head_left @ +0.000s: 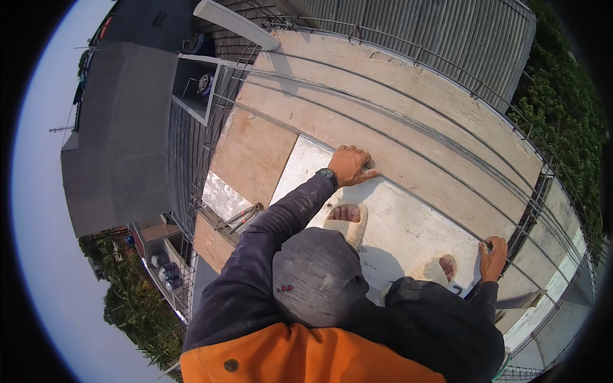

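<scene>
I squat with bent knees over a white-faced board (399, 226), with both feet in cream sandals on it. A thin dark steel bar (431, 205) runs along the board's far edge. My left hand (350, 166), with a dark watch at the wrist, has its fingers curled over the bar and thumb pointing right. Farther right and nearer me, my right hand (493, 258) is closed round the bar by the board's right end. The undersides of both hands' fingers are hidden. My worn grey knee (316, 274) covers part of the board.
More long steel bars (408, 159) cross the bare plywood panels (357, 83) beyond my hands. A pair of pliers-like tools (246, 216) lies at left. Tied bar cages (203, 140) border the deck, with a drop past them at left. A corrugated roof (421, 38) lies beyond.
</scene>
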Tool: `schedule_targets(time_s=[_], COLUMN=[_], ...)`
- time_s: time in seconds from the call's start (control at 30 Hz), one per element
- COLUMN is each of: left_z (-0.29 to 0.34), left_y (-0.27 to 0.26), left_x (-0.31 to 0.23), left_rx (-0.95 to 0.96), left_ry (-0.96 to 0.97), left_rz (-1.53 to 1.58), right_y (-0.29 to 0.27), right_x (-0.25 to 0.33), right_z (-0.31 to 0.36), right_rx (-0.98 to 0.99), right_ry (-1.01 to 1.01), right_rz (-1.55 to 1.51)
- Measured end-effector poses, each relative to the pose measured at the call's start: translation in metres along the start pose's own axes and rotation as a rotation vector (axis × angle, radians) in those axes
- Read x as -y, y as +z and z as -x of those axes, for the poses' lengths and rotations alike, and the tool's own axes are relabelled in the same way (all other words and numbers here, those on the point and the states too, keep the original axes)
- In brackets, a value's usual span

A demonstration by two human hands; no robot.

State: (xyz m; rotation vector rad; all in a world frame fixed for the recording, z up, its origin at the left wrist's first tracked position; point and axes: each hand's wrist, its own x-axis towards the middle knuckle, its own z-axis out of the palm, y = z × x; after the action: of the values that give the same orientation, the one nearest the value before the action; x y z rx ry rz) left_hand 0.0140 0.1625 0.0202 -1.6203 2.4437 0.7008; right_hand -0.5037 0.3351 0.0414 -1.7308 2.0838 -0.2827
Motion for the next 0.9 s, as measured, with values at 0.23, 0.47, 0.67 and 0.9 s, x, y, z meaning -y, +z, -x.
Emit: schedule_targets(time_s=[0.23,0.47,0.67,0.9], left_z=[0.009,0.007,0.024,-0.01], left_y=[0.025,0.036,0.004,-0.01], left_x=[-0.002,-0.016,0.058,0.091], left_rx=[-0.164,-0.166,-0.264,-0.029], left_ry=[0.006,0.015,-0.089,-0.032], left_rz=[0.184,0.229,0.063,0.143], right_y=[-0.005,0.019,0.029,0.026], right_x=[-0.022,0.021,0.055,0.042], right_z=[0.003,0.001,-0.01,-0.004], right_rx=[0.092,0.028,0.075,0.067], right_ry=[0.01,-0.119,-0.14,-0.163], right_rz=[0.064,0.04,0.039,0.151])
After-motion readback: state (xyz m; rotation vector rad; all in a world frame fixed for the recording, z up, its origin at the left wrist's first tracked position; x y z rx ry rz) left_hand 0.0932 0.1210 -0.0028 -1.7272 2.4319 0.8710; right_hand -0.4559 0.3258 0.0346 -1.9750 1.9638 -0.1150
